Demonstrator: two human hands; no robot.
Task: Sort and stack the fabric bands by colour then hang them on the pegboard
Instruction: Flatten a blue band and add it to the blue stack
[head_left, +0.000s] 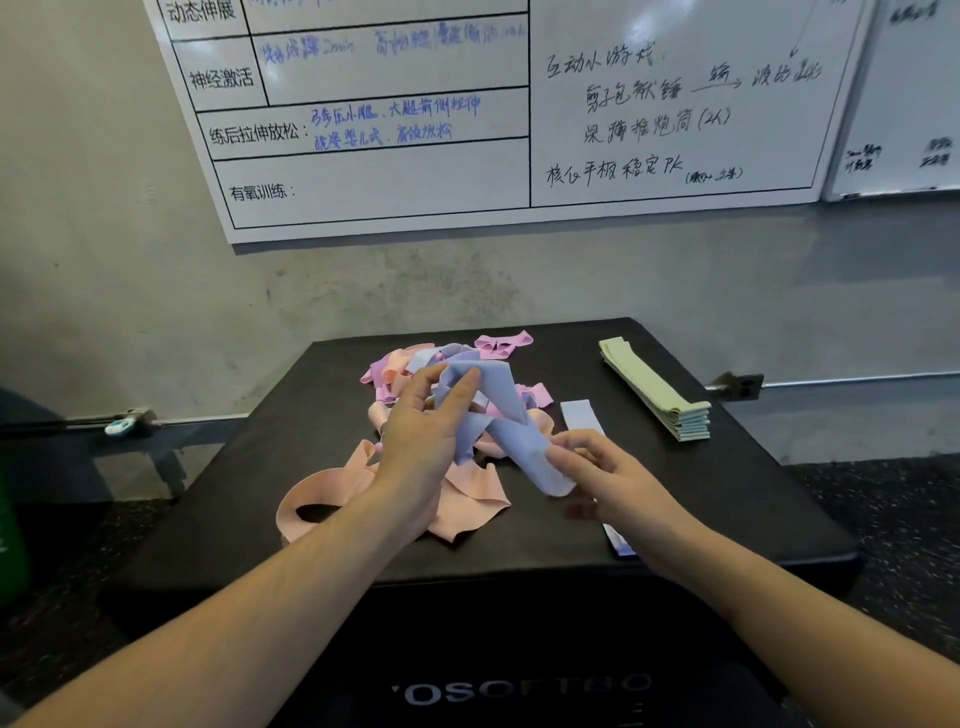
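flat blue band (582, 415): your right hand (608, 478) hides its middle.
pile (415, 364): your left hand (421, 436) covers part.
whiteboard (415, 130): top cut off.

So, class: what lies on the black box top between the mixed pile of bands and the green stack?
In the head view, a flat pale blue band lies between the pile and green stack.

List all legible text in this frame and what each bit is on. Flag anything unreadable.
Whiteboard, printed row labels:
"动态伸展"
"神经激活"
"练后拉伸放松:"
"有氧训练:"
Whiteboard, handwritten in black on the right:
"互动小游戏"
"核心平板稳定 PK"
The other handwritten lines, blue and black: too blurred to read reliably.
Second whiteboard at far right: scribbles too small to read.
Black soft box, front face: "OSOFTBO", partly cut off and faint.
Fabric bands: no text visible.
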